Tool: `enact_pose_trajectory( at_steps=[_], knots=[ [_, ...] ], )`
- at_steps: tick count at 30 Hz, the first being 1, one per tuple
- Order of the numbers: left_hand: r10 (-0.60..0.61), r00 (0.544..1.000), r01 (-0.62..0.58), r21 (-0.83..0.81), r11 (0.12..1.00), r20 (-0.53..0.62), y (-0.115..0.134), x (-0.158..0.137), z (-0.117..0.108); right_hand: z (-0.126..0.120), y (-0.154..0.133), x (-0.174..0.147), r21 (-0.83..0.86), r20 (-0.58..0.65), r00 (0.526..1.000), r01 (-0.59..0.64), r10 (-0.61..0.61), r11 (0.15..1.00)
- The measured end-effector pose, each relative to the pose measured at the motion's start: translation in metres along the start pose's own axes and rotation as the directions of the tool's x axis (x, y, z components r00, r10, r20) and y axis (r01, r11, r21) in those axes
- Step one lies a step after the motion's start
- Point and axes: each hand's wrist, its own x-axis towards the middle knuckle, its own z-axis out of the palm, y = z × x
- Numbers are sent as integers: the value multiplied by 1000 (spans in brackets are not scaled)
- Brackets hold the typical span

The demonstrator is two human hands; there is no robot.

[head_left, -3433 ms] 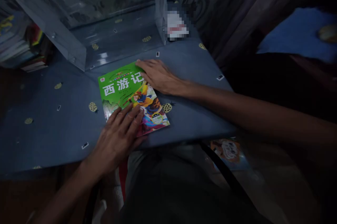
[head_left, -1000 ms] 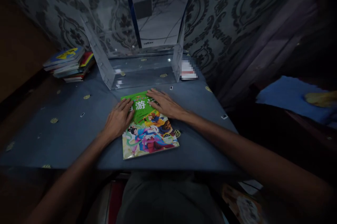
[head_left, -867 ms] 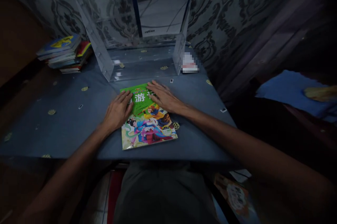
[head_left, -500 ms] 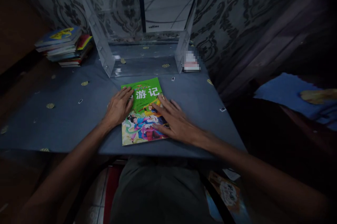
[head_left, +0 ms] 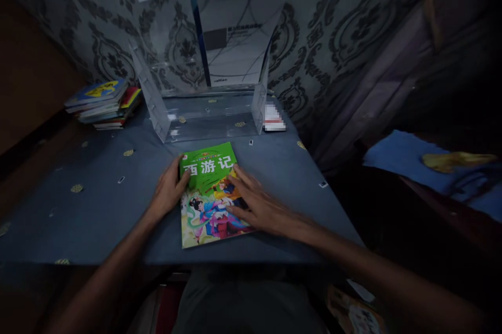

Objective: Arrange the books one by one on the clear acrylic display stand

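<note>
A picture book (head_left: 207, 203) with a green top, white Chinese title characters and colourful cartoon figures lies cover up on the cloth-covered table. My left hand (head_left: 168, 187) grips its left edge, thumb on the cover and fingers along the side, their tips partly hidden. Across the book's right side rests my right hand (head_left: 259, 206), open, with fingers stretched out over the cover and edge. Just beyond the book stands a clear acrylic rack (head_left: 209, 127). Inside it, at the right, a large white and blue book (head_left: 235, 59) stands upright.
A stack of books (head_left: 100, 101) sits at the table's back left. Right of the rack lies a small white item (head_left: 273, 118), blurred out. Patterned wallpaper (head_left: 325, 20) is behind the table (head_left: 105, 224). Blue fabric (head_left: 408, 161) shows off its right side.
My view has tilted up, so the scene sits lower. My left hand has slid outward from the cover to the book's left edge, uncovering the first title character. The right hand stays on the book.
</note>
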Motion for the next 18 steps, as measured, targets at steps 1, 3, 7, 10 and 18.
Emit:
enact_pose_trajectory(
  at_steps=[1,3,7,10,18],
  knots=[
    [-64,998,60,-156,986,-21,0,2,-2,2,-1,3,-1,-13,1000,-9,9,1000],
    [-268,963,220,-462,859,-40,4,2,-4,8,-2,7,-7,-41,999,-24,24,1000],
    [-563,801,500,-746,440,204,29,-12,-1,14,-5,8,31,-102,993,-56,59,998],
    [-616,712,591,-762,264,338,57,-24,4,13,-7,5,126,-100,989,-100,113,987],
    [-730,645,585,-761,281,226,87,-12,12,2,-9,6,503,-96,932,-256,348,825]
  ],
)
